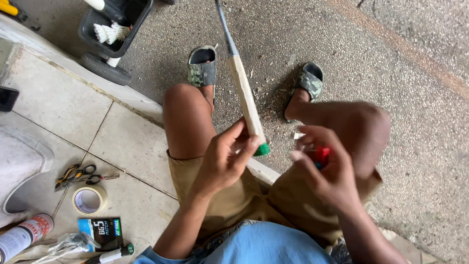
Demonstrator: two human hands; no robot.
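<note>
The left hand (222,164) has its fingers and thumb pinched around the butt end of a bare wooden racket handle (246,100), just above its green end cap (262,149); the handle slants up and away between the person's knees. The right hand (325,173) is curled closed around a small red object (322,154), too blurred to identify. Further out, on the tiled ledge to the left, lie scissors (80,175), a roll of masking tape (89,199) and a spray can (22,234).
</note>
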